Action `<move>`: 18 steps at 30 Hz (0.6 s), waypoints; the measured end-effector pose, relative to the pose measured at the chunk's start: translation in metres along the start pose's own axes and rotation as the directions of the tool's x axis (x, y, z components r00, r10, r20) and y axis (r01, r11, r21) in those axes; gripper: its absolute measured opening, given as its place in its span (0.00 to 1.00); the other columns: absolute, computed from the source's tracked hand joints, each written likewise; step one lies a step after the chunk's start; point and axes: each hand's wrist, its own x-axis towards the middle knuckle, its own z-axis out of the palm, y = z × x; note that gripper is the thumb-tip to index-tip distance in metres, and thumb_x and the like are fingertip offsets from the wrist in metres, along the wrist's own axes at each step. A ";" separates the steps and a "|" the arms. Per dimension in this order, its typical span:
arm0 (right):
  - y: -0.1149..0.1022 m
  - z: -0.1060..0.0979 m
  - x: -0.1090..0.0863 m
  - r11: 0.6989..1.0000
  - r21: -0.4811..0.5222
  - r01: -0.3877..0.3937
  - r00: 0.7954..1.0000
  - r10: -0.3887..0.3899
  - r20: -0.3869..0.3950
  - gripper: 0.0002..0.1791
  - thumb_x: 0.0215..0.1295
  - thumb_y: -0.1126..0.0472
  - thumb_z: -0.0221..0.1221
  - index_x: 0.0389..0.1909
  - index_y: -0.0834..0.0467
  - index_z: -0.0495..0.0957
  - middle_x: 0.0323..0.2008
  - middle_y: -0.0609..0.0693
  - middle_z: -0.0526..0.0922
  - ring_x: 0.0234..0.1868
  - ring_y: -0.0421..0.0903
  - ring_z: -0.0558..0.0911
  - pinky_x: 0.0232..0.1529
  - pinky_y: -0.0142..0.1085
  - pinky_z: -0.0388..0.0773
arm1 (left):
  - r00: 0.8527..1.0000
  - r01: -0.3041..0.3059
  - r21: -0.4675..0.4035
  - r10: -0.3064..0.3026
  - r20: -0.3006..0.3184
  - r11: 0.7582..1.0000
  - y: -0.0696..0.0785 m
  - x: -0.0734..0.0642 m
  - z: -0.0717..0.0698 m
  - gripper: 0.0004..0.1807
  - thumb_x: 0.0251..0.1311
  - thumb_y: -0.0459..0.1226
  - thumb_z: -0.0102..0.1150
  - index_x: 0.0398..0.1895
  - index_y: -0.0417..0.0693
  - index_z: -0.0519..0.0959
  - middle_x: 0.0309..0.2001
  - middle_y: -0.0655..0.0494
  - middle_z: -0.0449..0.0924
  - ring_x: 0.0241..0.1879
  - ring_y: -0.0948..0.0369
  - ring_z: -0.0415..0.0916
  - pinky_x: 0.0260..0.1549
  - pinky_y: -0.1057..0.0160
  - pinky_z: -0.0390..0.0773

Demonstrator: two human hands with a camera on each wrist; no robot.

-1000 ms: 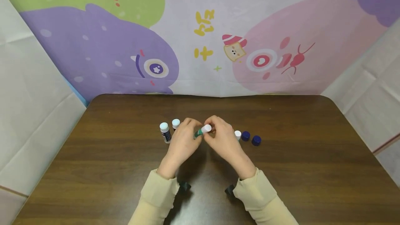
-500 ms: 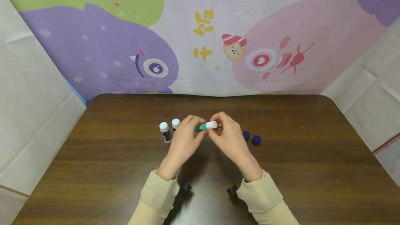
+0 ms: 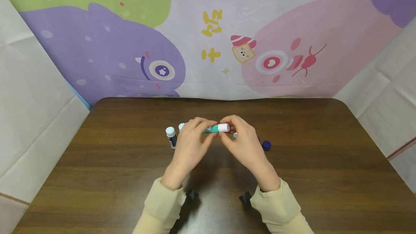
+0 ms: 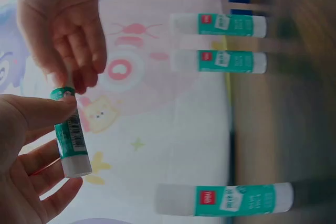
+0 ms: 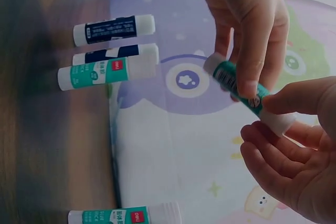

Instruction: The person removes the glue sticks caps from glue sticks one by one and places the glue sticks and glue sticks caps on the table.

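Observation:
Between both hands is a green glue stick [image 3: 212, 129], lying nearly level, its white cap [image 3: 224, 128] toward the right. My left hand [image 3: 189, 140] grips the green barrel between thumb and fingers. At the capped end, my right hand [image 3: 244, 141] pinches the stick; in the right wrist view its thumb [image 5: 294, 98] presses where the green label meets the white end. The left wrist view shows the opposite white end [image 4: 77, 166] sticking out below the left thumb. Part of the barrel is hidden behind the left fingers in the head view.
Dark navy glue sticks [image 3: 171, 138] stand upright left of the hands. More green glue sticks [image 4: 231, 61] stand on the brown table [image 3: 130, 176], mostly hidden by the hands in the head view. A blue cap [image 3: 267, 145] lies to the right. A printed cloth [image 3: 208, 82] hangs behind.
The glue stick has swung from a slant to nearly level and shifted right and slightly up. My right hand has moved right with its capped end; my left hand has barely moved.

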 end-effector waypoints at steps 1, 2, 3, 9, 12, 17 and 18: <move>0.000 -0.001 0.000 1.000 0.005 -0.001 1.000 0.001 0.004 0.13 0.55 0.64 0.62 0.42 0.57 0.73 0.37 0.49 0.78 0.36 0.42 0.79 0.37 0.36 0.77 | 1.000 -0.013 0.006 0.013 -0.013 1.000 0.001 0.000 -0.002 0.14 0.46 0.35 0.68 0.39 0.50 0.81 0.37 0.58 0.78 0.38 0.60 0.75 0.38 0.63 0.72; 0.000 -0.001 0.000 1.000 0.011 -0.003 1.000 0.002 0.007 0.13 0.55 0.63 0.62 0.41 0.57 0.73 0.37 0.48 0.77 0.36 0.42 0.79 0.36 0.36 0.77 | 1.000 -0.021 0.010 0.021 -0.022 1.000 0.002 0.000 -0.004 0.14 0.46 0.35 0.68 0.40 0.50 0.81 0.37 0.58 0.78 0.37 0.60 0.75 0.37 0.63 0.71; 0.000 -0.001 0.000 1.000 0.021 -0.005 1.000 0.005 0.011 0.13 0.55 0.62 0.62 0.41 0.56 0.73 0.37 0.48 0.77 0.36 0.42 0.79 0.36 0.36 0.77 | 0.999 -0.031 0.013 0.031 -0.030 0.999 0.003 0.000 -0.005 0.14 0.46 0.35 0.68 0.39 0.49 0.82 0.37 0.58 0.78 0.37 0.60 0.75 0.37 0.63 0.71; -0.002 -0.004 -0.001 0.996 0.079 -0.033 0.999 0.032 0.023 0.13 0.55 0.57 0.63 0.40 0.54 0.74 0.38 0.45 0.78 0.36 0.42 0.77 0.34 0.35 0.74 | 0.993 -0.098 0.035 0.100 -0.056 0.995 0.009 0.002 -0.013 0.12 0.47 0.33 0.66 0.39 0.49 0.82 0.36 0.57 0.77 0.36 0.59 0.73 0.38 0.62 0.70; -0.004 -0.005 -0.001 0.994 0.101 -0.038 0.999 0.036 0.021 0.12 0.55 0.57 0.63 0.40 0.53 0.74 0.38 0.45 0.78 0.36 0.41 0.77 0.33 0.36 0.74 | 0.990 -0.124 0.049 0.127 -0.065 0.991 0.010 0.003 -0.016 0.12 0.47 0.33 0.66 0.39 0.49 0.82 0.36 0.57 0.77 0.36 0.59 0.73 0.42 0.61 0.69; -0.006 -0.007 -0.001 0.992 0.123 -0.022 1.000 0.020 0.019 0.12 0.55 0.58 0.63 0.40 0.53 0.75 0.37 0.44 0.78 0.35 0.40 0.77 0.32 0.36 0.75 | 0.986 -0.145 0.052 0.149 -0.076 0.988 0.011 0.003 -0.021 0.12 0.47 0.33 0.67 0.38 0.48 0.82 0.36 0.55 0.77 0.36 0.58 0.73 0.46 0.59 0.69; -0.006 -0.007 -0.001 0.992 0.125 -0.017 1.000 0.014 0.020 0.11 0.55 0.58 0.63 0.40 0.53 0.75 0.37 0.44 0.78 0.35 0.40 0.77 0.32 0.35 0.74 | 0.986 -0.148 0.053 0.152 -0.076 0.988 0.011 0.003 -0.021 0.12 0.47 0.33 0.67 0.38 0.48 0.82 0.36 0.55 0.77 0.36 0.58 0.73 0.46 0.59 0.69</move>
